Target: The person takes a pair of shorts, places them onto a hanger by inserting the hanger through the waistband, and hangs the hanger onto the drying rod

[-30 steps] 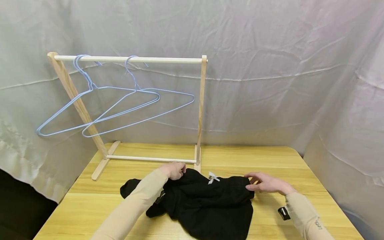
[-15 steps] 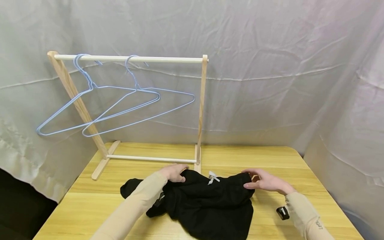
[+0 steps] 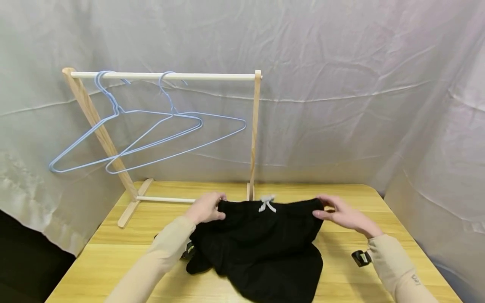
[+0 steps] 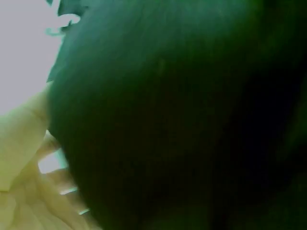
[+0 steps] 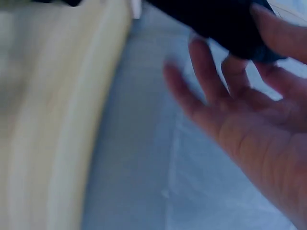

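Note:
A black pair of shorts (image 3: 261, 244) with a white drawstring bow (image 3: 267, 204) is stretched between my two hands by its waistband, its lower part draping toward the table's near edge. At the waistband's left end, my left hand (image 3: 206, 208) pinches the cloth between thumb and fingers; black fabric (image 4: 158, 115) fills most of the left wrist view. My right hand (image 3: 342, 213) grips the opposite end, thumb in front and fingers behind. In the right wrist view the right hand (image 5: 259, 105) holds the dark waistband corner (image 5: 230, 28) at the top.
Behind the shorts stands a wooden rack (image 3: 254, 134) with a white top rail (image 3: 212, 76). Several light-blue wire hangers (image 3: 170, 113) hang from it toward the left. More black cloth (image 3: 198, 263) lies beneath my left forearm on the wooden table (image 3: 352, 193). Grey curtains surround the table.
Both hands have lifted the waistband and pulled it straighter. My left hand has shifted left and up, my right hand up and slightly right; the bow has risen with the cloth.

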Action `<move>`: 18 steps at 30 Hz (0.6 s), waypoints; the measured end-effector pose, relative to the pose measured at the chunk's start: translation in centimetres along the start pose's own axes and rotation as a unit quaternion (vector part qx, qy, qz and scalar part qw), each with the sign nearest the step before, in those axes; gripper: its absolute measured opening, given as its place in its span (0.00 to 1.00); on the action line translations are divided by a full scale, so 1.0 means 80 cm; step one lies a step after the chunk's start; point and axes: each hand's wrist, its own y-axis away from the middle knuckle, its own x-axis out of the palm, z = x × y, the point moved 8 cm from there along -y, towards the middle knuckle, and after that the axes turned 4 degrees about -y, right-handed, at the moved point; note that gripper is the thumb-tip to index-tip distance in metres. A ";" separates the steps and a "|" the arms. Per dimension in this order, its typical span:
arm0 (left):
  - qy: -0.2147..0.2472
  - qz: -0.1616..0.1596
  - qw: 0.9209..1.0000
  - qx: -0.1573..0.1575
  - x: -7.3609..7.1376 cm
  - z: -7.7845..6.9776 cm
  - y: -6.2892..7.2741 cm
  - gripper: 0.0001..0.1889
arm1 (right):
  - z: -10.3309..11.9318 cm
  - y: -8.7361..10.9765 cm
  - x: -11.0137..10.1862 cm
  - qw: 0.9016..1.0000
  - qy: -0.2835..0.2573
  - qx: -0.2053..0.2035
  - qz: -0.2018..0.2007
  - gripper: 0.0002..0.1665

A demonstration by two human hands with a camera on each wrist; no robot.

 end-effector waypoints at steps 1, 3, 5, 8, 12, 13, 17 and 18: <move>-0.006 -0.022 1.000 0.002 -0.011 0.001 0.003 0.16 | 0.008 -0.001 -0.008 1.000 0.014 -0.013 -0.021 0.12; -0.011 -0.065 0.998 0.008 -0.033 0.001 0.008 0.14 | 0.023 -0.003 -0.024 0.997 0.035 -0.034 -0.058 0.09; 0.002 -0.097 0.995 0.017 -0.053 -0.002 0.013 0.13 | 0.037 -0.005 -0.039 0.994 0.048 -0.051 -0.089 0.09; 0.038 -0.136 0.989 0.037 -0.083 -0.013 0.017 0.12 | 0.065 -0.011 -0.061 0.984 0.054 -0.095 -0.138 0.11; 0.074 -0.197 0.976 0.062 -0.129 -0.032 0.020 0.11 | 0.110 -0.015 -0.090 0.961 0.076 -0.167 -0.208 0.17; 0.077 -0.214 0.971 0.068 -0.141 -0.037 0.020 0.11 | 0.121 -0.016 -0.096 0.954 0.090 -0.180 -0.223 0.18; 0.058 -0.280 0.954 0.084 -0.188 -0.056 0.025 0.10 | 0.165 -0.017 -0.114 0.924 0.160 -0.234 -0.257 0.22; 0.048 -0.294 0.950 0.089 -0.198 -0.061 0.026 0.10 | 0.174 -0.018 -0.118 0.917 0.175 -0.246 -0.259 0.23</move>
